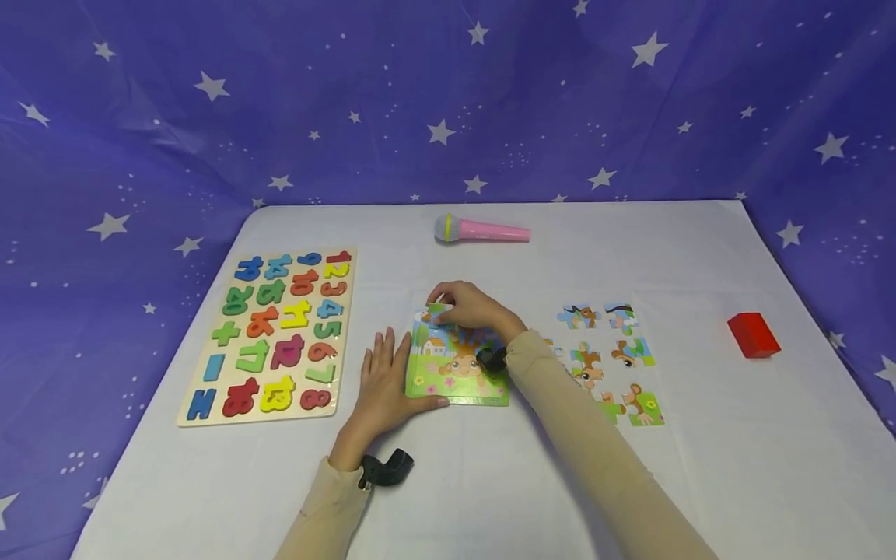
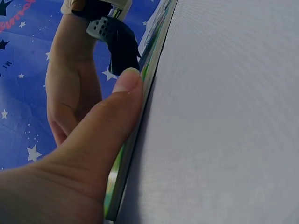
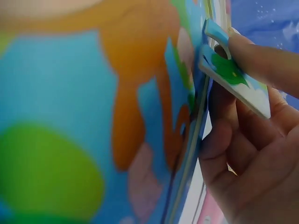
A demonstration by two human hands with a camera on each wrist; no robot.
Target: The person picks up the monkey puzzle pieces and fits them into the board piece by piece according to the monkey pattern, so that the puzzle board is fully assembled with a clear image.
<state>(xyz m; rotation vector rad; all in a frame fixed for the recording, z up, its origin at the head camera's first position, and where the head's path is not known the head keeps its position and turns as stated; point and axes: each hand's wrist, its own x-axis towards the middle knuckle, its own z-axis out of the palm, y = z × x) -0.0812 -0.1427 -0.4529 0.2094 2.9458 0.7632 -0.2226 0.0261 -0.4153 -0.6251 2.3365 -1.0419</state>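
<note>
A square picture puzzle board (image 1: 432, 373), showing a cartoon animal, a house and flowers, lies on the table between both hands. My left hand (image 1: 383, 385) rests along its left side with straight fingers, the thumb (image 2: 117, 105) against the near edge. Over the board's far left corner, my right hand (image 1: 470, 306) pinches a small jigsaw piece (image 3: 240, 83) between thumb and finger. This piece is blue, green and white on its face; in the right wrist view it is tilted, close to the board's surface.
Several loose jigsaw pieces (image 1: 586, 373) lie right of the board, partly behind the right sleeve (image 1: 581, 412). A wooden number board (image 1: 210, 342) is at the left. A pink toy microphone (image 1: 493, 231) lies at the back, and a red block (image 1: 754, 336) sits far right.
</note>
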